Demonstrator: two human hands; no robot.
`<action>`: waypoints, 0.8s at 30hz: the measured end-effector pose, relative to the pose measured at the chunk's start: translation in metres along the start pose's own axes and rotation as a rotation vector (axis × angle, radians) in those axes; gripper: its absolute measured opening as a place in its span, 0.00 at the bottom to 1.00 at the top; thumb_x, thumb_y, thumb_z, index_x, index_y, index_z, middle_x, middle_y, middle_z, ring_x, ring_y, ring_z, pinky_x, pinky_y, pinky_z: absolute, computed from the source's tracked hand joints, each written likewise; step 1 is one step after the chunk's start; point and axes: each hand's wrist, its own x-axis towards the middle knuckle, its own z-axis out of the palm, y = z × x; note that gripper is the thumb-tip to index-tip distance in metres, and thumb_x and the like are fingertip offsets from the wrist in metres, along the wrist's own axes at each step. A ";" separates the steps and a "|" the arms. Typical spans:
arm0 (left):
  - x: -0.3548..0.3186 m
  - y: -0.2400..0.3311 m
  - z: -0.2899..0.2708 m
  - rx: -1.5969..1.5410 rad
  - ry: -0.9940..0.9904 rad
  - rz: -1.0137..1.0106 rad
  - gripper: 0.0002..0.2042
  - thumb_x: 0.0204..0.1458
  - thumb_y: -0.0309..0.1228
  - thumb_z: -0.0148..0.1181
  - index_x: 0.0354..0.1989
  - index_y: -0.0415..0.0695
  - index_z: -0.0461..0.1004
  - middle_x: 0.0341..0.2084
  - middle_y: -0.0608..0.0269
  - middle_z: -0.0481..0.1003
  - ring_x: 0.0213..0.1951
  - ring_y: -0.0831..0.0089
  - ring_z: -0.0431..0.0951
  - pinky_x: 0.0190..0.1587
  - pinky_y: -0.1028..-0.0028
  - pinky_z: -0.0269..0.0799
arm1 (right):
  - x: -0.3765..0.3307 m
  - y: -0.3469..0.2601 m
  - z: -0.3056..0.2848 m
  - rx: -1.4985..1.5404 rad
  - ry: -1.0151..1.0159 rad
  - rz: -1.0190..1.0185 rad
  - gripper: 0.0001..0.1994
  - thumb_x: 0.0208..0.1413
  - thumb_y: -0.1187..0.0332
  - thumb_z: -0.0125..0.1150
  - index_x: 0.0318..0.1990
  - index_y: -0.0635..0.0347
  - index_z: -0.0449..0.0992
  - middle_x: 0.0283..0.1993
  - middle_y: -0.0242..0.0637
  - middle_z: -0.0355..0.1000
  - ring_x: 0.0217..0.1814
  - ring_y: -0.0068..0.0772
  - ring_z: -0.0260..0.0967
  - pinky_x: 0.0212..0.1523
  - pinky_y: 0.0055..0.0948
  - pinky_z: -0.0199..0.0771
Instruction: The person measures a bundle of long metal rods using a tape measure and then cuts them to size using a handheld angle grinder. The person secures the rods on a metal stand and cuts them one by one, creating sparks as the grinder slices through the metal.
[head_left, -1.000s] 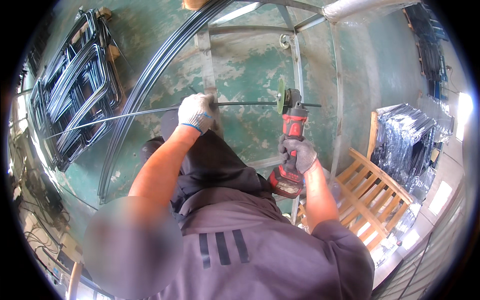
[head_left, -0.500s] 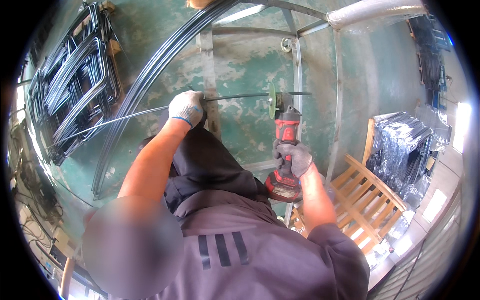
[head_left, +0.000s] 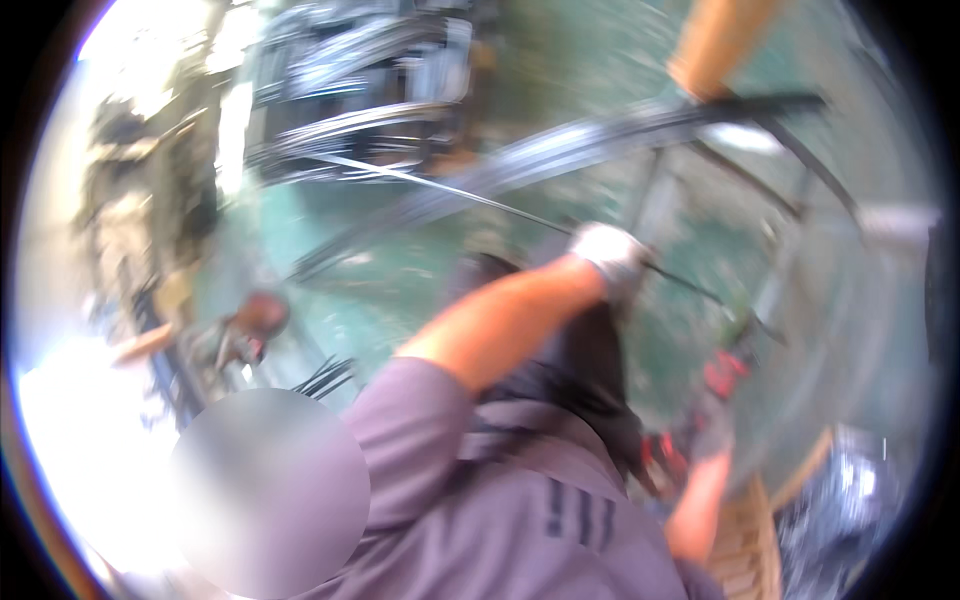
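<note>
Head view: the left hand [head_left: 608, 250] is closed round a rod [head_left: 684, 281]. Through the blur, the right hand [head_left: 710, 425] seems wrapped round a grinder [head_left: 725, 372] near one end.

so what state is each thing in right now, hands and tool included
Left hand: white-gloved, closed around the thin rod
Right hand: dark-gloved, closed around the grinder
Thin rod: held, slanting across the view
Grinder: held; can't tell if it's running
Green disc: fitted to the grinder's head, too blurred to tell if it's spinning
Long rods: bundled side by side
Bent metal frames: piled up
</note>
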 end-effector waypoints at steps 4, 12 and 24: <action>0.012 0.001 0.024 -0.021 0.151 0.011 0.20 0.50 0.35 0.75 0.54 0.57 0.92 0.47 0.55 0.91 0.53 0.55 0.92 0.56 0.58 0.87 | 0.016 0.010 -0.011 0.226 -0.137 -0.007 0.10 0.63 0.67 0.60 0.49 0.56 0.76 0.33 0.34 0.73 0.23 0.31 0.70 0.25 0.35 0.76; 0.005 0.012 0.014 0.013 0.120 0.001 0.17 0.37 0.32 0.82 0.40 0.47 0.93 0.38 0.50 0.90 0.45 0.51 0.93 0.48 0.54 0.87 | 0.012 -0.011 -0.012 0.222 -0.182 -0.043 0.11 0.66 0.65 0.60 0.53 0.54 0.75 0.35 0.31 0.70 0.26 0.27 0.68 0.25 0.31 0.74; 0.041 0.110 -0.049 -0.017 0.290 0.106 0.08 0.47 0.29 0.71 0.35 0.46 0.92 0.35 0.51 0.90 0.41 0.53 0.93 0.39 0.55 0.85 | -0.018 -0.036 -0.013 0.216 -0.134 -0.214 0.18 0.61 0.59 0.63 0.56 0.52 0.76 0.32 0.24 0.66 0.22 0.23 0.61 0.21 0.25 0.65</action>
